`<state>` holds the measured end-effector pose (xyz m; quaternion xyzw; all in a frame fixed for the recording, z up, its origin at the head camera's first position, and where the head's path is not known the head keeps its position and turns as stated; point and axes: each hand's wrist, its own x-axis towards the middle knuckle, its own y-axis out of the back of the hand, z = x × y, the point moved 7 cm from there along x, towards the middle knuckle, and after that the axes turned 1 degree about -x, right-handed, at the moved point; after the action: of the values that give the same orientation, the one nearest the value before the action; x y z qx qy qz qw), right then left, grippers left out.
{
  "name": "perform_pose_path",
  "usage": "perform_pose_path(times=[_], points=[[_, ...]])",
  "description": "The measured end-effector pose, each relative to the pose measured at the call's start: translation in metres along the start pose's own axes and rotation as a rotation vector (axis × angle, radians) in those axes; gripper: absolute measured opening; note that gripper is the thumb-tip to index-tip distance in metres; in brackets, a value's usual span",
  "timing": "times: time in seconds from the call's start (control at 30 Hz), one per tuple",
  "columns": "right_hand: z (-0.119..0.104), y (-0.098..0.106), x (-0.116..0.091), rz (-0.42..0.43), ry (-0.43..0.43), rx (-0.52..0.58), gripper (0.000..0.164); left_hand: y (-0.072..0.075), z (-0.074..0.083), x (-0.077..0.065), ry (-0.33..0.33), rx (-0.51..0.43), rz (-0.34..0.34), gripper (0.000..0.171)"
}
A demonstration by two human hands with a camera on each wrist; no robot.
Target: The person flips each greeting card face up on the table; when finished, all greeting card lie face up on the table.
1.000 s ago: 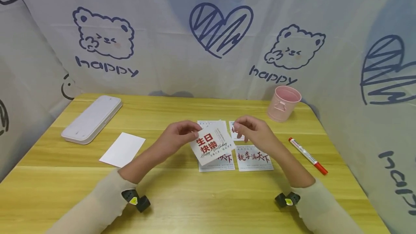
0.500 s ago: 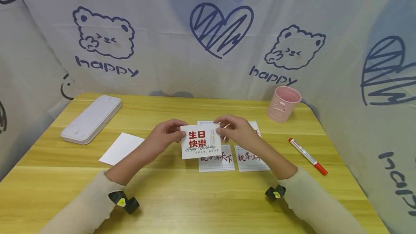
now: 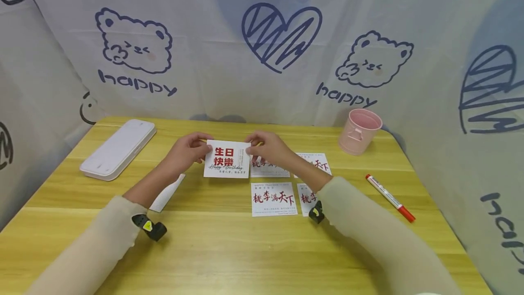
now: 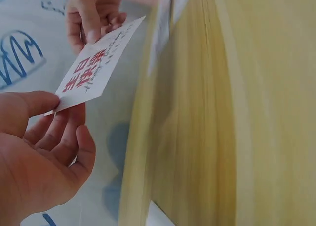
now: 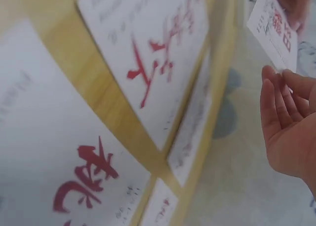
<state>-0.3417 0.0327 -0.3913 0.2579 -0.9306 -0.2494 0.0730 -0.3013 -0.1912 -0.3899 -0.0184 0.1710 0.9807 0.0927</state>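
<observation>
Both hands hold one white birthday card with red Chinese characters, lifted above the table. My left hand pinches its left edge between thumb and fingers; the left wrist view shows the thumb on the printed face of the card. At the opposite edge, my right hand pinches the card's upper right side. Beneath and to the right lie several cards with red brush lettering, among them a front card and a back one. My right forearm partly covers another lettered card.
A blank white card lies partly behind my left forearm. A white case sits at the back left. At the back right stands a pink bucket, with a red-capped marker in front of it. A printed cloth hangs behind the table.
My right hand has come over and taken the birthday card's right edge. Both hands have carried the card left and away from me, uncovering the lettered cards, and it now hangs level.
</observation>
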Motion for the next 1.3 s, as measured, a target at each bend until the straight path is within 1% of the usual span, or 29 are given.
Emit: perform_pose_path(times=[0.13,0.33,0.5,0.6,0.8,0.87,1.03,1.3], points=[[0.010,-0.008,0.018,-0.016,0.004,-0.107,0.022,0.005,-0.011,0.012,0.020,0.061,-0.031,0.038],[0.020,-0.014,0.033,-0.049,-0.001,-0.218,0.016,0.006,-0.021,0.026,0.035,0.170,-0.085,0.037],[0.025,-0.018,0.043,-0.081,-0.003,-0.275,0.017,0.008,-0.028,0.036,0.031,0.301,-0.088,0.033],[0.027,-0.019,0.047,-0.089,-0.010,-0.311,0.017,0.008,-0.035,0.042,0.037,0.363,-0.091,0.030],[0.033,-0.022,0.052,-0.097,-0.031,-0.410,0.017,0.005,-0.045,0.050,0.071,0.418,-0.099,0.029],[0.035,-0.022,0.053,-0.101,-0.038,-0.437,0.017,0.003,-0.046,0.053,0.073,0.438,-0.096,0.028],[0.037,-0.022,0.055,-0.110,-0.053,-0.486,0.018,-0.001,-0.045,0.056,0.053,0.482,-0.092,0.027],[0.034,-0.022,0.056,-0.124,-0.045,-0.536,0.018,0.001,-0.040,0.056,0.050,0.534,-0.098,0.027]])
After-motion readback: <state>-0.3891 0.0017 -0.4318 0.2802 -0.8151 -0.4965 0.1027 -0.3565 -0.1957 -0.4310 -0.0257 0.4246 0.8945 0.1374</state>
